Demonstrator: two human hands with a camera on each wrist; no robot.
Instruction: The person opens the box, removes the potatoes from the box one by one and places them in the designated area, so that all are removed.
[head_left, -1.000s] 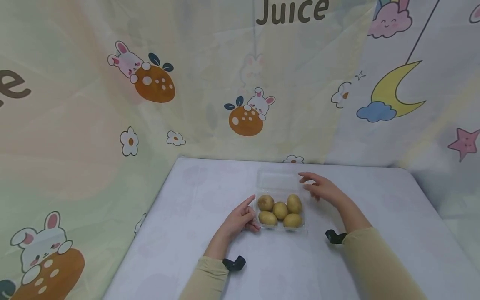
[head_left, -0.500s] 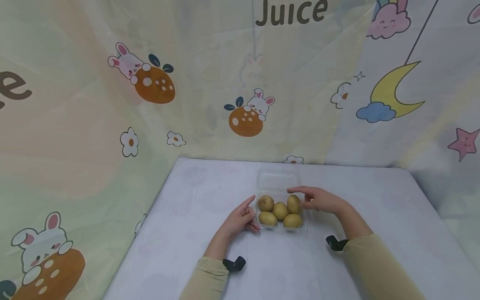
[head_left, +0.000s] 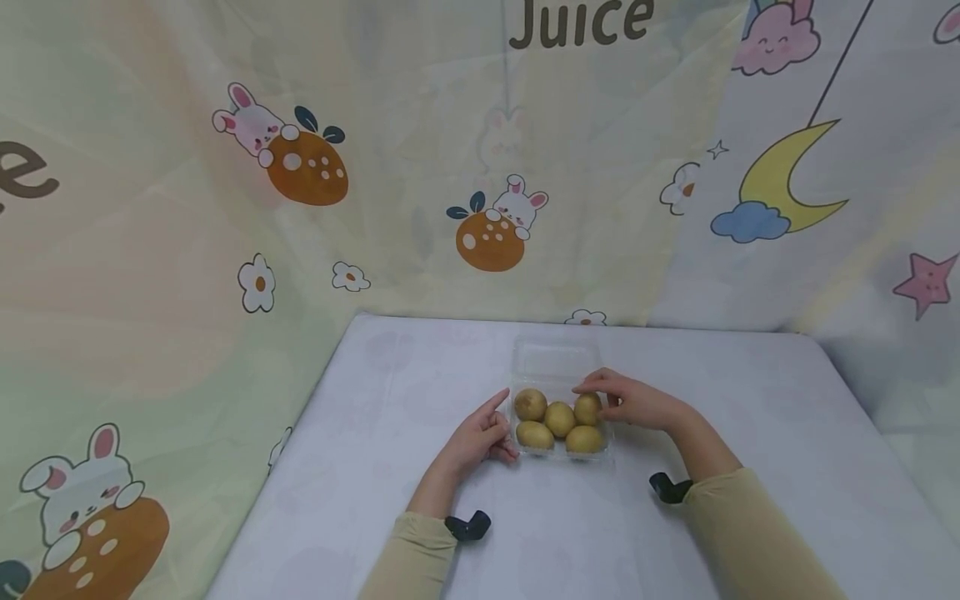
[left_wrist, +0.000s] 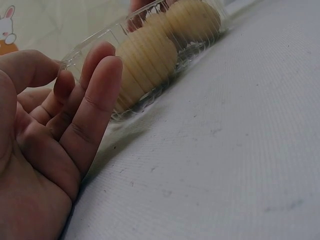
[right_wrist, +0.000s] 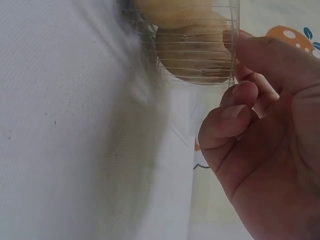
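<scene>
A clear plastic box [head_left: 609, 457] stands on the table with its lid [head_left: 551, 358] folded back. Inside are several pale brown potatoes, one at the middle [head_left: 559, 419]. My right hand [head_left: 637, 404] reaches into the box's back right corner and pinches a potato [head_left: 587, 408], which it partly covers; through the ribbed wall in the right wrist view, a digit touches that potato [right_wrist: 192, 55]. My left hand [head_left: 472, 437] rests at the box's left side, one finger extended to the rim. Loosely bent fingers [left_wrist: 95, 100] lie beside the wall in the left wrist view.
White cloth covers the table [head_left: 397, 400]. A printed curtain [head_left: 412, 208] with rabbits and flowers hangs behind and beside it. Black bands [head_left: 468, 527] sit at both wrists, below tan sleeves [head_left: 757, 525].
My right hand has come from above the box's right edge, leftward and down, onto the back right potato, and its fingers have closed around it. My left hand stays in place.
</scene>
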